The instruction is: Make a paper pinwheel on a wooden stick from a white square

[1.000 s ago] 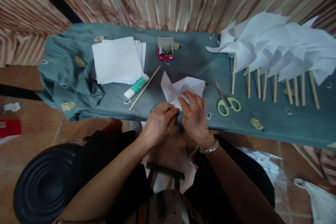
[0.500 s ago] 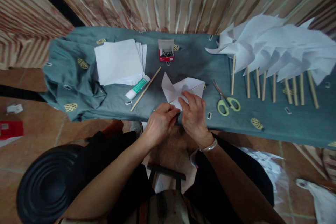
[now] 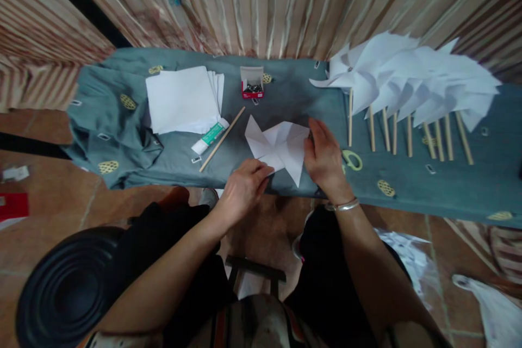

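Note:
A white paper pinwheel [image 3: 277, 144] with folded, pointed blades lies near the front edge of the cloth-covered table. My left hand [image 3: 245, 185] pinches its lower left part between thumb and fingers. My right hand [image 3: 326, 160] is at the pinwheel's right edge, fingers curved and thumb apart from the index finger, with nothing plainly held. Under and beside that hand are scissors; one light green handle loop [image 3: 353, 160] shows and the rest is mostly covered. Left of the pinwheel lie a thin wooden stick [image 3: 222, 140] and a white and green glue stick [image 3: 210, 136].
A stack of white paper [image 3: 181, 99] lies at the left. An opened red box [image 3: 252, 87] of small metal pieces stands at the back. Finished paper pinwheels [image 3: 408, 81] on several wooden sticks overlap at the right. A black round stool [image 3: 73, 293] stands at lower left.
My right hand has lifted off the pinwheel's middle and moved right, over the scissors. A pointed blade now shows at the lower right. My left hand keeps its pinch.

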Demonstrator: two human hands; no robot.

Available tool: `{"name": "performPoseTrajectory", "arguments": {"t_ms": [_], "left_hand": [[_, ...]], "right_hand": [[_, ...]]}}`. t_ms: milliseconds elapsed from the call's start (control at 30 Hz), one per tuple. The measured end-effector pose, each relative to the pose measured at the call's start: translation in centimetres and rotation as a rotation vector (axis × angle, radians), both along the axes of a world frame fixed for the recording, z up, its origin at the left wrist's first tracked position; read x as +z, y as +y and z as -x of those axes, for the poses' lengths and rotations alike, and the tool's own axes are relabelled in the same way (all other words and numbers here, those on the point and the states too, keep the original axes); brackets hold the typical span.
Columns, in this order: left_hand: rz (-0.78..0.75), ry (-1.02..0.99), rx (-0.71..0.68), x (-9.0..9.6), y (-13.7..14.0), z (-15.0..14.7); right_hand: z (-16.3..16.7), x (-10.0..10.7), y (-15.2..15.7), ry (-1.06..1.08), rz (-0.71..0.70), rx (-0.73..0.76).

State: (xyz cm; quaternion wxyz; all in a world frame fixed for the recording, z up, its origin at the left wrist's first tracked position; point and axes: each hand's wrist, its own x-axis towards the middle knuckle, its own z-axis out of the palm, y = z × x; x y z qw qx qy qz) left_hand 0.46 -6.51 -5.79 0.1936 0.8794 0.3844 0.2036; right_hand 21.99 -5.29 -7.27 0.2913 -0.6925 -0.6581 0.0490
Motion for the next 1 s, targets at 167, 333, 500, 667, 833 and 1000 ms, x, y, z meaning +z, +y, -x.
{"name": "performPoseTrajectory", "arguments": {"t_ms": [167, 333, 500, 667, 833, 1000], "left_hand": [[0.000, 0.042, 0.032, 0.3, 0.0, 0.0], [-0.019, 0.055, 0.037, 0.7, 0.2, 0.5], [-0.056, 0.058, 0.064, 1.0, 0.9, 1.3], [-0.053, 0.029, 0.086, 1.1, 1.3, 1.6], [-0.041, 0.010, 0.082, 1.3, 1.5, 1.5], [-0.047, 0.012, 0.071, 1.2, 1.9, 1.1]], "right_hand": [[-0.4, -0.4, 1.5, 0.014, 0.025, 0.061], [-1.1, 0.5, 1.4, 0.035, 0.005, 0.052], [-1.8, 1.7, 0.3, 0.070, 0.042, -0.001], [-2.3, 2.4, -0.8, 0.163, 0.134, -0.073], [-2.8, 2.7, -1.6, 0.252, 0.228, -0.086], [-3.5, 3.2, -3.3, 0.320, 0.255, -0.097]]}}
